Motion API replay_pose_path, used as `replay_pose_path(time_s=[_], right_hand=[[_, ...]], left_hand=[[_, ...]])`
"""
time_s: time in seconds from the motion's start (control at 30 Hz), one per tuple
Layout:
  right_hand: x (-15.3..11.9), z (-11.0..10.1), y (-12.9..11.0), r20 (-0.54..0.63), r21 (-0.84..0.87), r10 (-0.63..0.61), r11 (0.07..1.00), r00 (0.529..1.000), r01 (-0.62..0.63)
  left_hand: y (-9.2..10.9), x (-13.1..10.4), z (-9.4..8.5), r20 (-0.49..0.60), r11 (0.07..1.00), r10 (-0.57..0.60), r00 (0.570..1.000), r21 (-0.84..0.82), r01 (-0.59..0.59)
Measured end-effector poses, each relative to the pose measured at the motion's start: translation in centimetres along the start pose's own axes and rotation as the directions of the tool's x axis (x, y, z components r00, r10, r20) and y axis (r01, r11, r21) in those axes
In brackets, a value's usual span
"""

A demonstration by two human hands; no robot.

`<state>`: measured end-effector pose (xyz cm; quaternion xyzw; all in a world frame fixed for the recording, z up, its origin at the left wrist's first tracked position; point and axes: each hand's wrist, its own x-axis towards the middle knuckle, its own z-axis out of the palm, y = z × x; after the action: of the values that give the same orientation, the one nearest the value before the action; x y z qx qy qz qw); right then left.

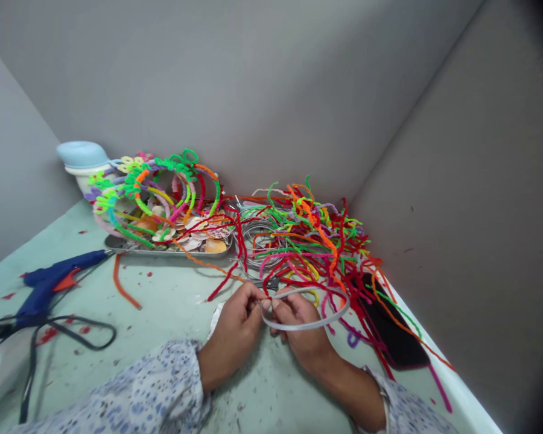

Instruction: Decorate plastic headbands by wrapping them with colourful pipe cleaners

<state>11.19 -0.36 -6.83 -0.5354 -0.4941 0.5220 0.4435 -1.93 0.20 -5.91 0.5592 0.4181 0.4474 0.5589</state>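
Note:
My left hand [238,322] and my right hand [305,331] meet low in the middle of the view, both closed with fingertips almost touching. Between them they pinch a thin pale grey headband [310,326], whose curve loops out over my right hand. A red pipe cleaner [266,282] comes up from the fingertips at the headband's end; which fingers grip it I cannot tell. Just beyond the fingers lies a dark-handled tool [271,283], partly covered. Some white thing [215,318] shows from behind my left hand.
Colourful pipe cleaners [317,235] heap at the back right, some over a black phone [396,331]. Coiled grey bands [253,232] lie beside a metal tray [176,252] of shells [192,241], with wrapped headbands [140,187] on top. At left are a blue glue gun [49,286] and a blue-lidded container [84,158].

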Motion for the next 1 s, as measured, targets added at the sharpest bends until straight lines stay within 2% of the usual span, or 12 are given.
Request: replay_pose_path(time_s=[0.2, 0.57, 0.73, 0.8, 0.93, 1.0], right_hand=[[0.0, -0.34, -0.24, 0.023, -0.041, -0.028, 0.999, 0.999, 0.029], [-0.2, -0.27, 0.06, -0.013, -0.141, -0.044, 0.989, 0.999, 0.042], [-0.26, -0.25, -0.06, -0.004, -0.142, -0.055, 0.988, 0.998, 0.054], [-0.33, -0.17, -0.11, 0.016, -0.118, -0.075, 0.99, 0.997, 0.076], [-0.6, -0.01, -0.23, 0.061, -0.106, -0.141, 0.984, 0.988, 0.146], [-0.76, -0.01, -0.24, 0.052, -0.13, -0.181, 0.974, 0.982, 0.187]], left_hand=[[0.71, 0.29, 0.02, 0.068, 0.993, -0.037, 0.997, -0.108, 0.044], [0.31, 0.18, 0.04, 0.036, 0.999, -0.018, 0.999, -0.032, 0.019], [0.44, 0.32, 0.06, 0.046, 0.995, -0.032, 0.998, -0.089, 0.036], [0.5, 0.49, -0.15, 0.014, 0.992, -0.055, 0.998, -0.111, 0.056], [0.66, 0.81, -0.64, -0.125, 0.992, -0.111, 0.986, -0.074, 0.102], [0.76, 0.88, -0.75, -0.149, 0.991, -0.127, 0.981, -0.068, 0.118]])
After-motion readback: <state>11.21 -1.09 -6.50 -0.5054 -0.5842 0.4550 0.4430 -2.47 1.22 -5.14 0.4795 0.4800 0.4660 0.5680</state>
